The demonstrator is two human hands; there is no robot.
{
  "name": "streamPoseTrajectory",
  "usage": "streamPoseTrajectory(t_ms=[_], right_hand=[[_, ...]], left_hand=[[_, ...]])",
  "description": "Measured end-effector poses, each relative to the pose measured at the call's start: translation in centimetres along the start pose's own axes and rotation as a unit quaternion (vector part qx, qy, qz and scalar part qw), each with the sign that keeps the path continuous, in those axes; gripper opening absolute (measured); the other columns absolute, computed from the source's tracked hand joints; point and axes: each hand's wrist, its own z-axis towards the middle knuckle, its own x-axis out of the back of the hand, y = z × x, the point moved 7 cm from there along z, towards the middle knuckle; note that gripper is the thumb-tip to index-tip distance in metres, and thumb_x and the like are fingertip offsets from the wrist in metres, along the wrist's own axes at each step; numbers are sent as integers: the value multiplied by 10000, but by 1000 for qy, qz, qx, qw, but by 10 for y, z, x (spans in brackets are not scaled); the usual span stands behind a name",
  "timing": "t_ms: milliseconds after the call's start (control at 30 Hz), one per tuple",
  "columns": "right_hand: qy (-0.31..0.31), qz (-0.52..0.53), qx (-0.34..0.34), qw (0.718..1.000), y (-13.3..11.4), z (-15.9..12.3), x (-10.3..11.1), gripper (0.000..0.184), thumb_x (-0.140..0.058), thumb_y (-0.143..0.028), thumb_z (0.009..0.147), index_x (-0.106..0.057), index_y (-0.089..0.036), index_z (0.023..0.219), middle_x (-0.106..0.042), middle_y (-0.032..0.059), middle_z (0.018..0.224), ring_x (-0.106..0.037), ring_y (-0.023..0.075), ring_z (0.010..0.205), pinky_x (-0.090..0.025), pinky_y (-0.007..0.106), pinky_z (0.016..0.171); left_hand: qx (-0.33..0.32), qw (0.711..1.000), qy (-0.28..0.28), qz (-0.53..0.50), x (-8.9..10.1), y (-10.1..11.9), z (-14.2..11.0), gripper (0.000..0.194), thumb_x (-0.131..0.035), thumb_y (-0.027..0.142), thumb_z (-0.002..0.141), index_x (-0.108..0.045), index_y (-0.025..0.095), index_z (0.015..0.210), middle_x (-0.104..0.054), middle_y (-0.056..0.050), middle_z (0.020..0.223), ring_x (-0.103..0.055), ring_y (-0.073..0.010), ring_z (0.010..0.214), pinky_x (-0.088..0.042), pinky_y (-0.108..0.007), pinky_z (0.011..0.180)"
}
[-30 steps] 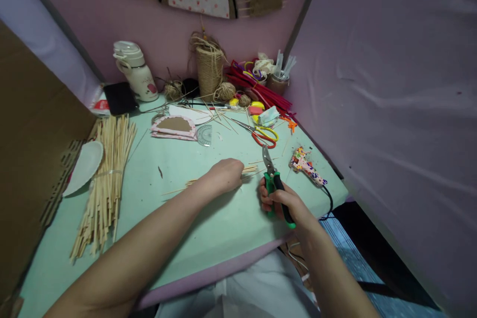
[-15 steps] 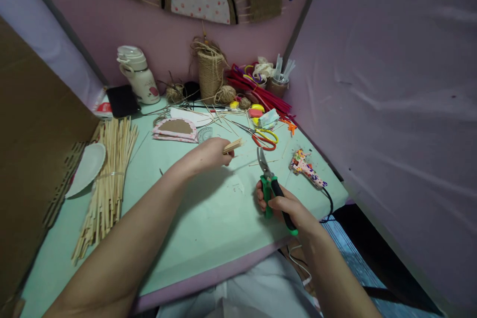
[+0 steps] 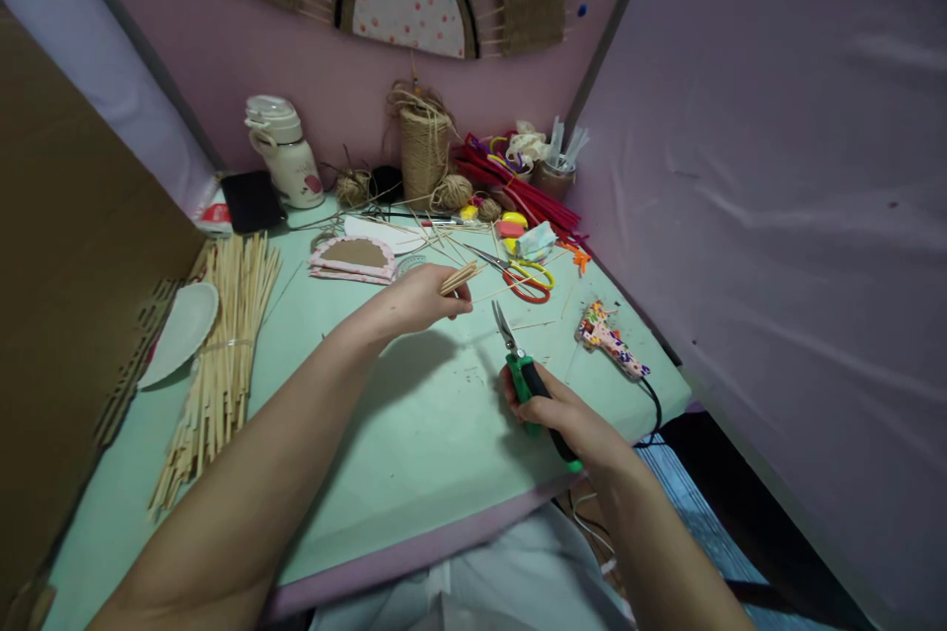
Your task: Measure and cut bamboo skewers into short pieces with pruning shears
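My left hand (image 3: 419,299) is closed round a small bundle of short wooden sticks (image 3: 460,277), held a little above the mint-green table (image 3: 414,434). The sticks' cut ends poke out to the right of my fingers. My right hand (image 3: 556,411) grips the green-and-black handles of a pair of cutting pliers (image 3: 518,363), whose blades point up and left toward the sticks without touching them. Small wood crumbs lie on the table between my hands.
A large bundle of long bamboo sticks (image 3: 218,355) and a white plate (image 3: 180,330) lie at the left beside brown cardboard (image 3: 66,296). Red-handled scissors (image 3: 522,276), a patterned glue gun (image 3: 611,340), twine rolls, a jug (image 3: 285,153) and pipe cleaners crowd the back.
My left hand picked the short sticks up off the table and carried them up and back. My right hand tilted the pliers' blades leftward.
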Motion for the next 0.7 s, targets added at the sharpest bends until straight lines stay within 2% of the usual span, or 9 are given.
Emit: streamPoseTrajectory(t_ms=[333, 700], right_hand=[[3, -8, 0, 1000, -2, -2, -2, 262, -518, -202, 696, -537, -214, 957, -511, -10, 880, -425, 174, 818, -315, 306, 729], [20, 21, -20, 999, 1, -5, -2, 369, -536, -239, 697, -523, -232, 1066, -533, -1, 942, -451, 202, 890, -321, 322, 777]], left_hand=[[6, 1000, -2, 11, -3, 9, -4, 208, -645, 326, 692, -692, 198, 848, -647, 10, 715, -581, -160, 684, -382, -244, 574], [5, 999, -36, 25, -24, 18, -4, 306, -632, 293, 719, -723, 237, 1006, -707, -2, 889, -619, -175, 798, -417, -250, 661]])
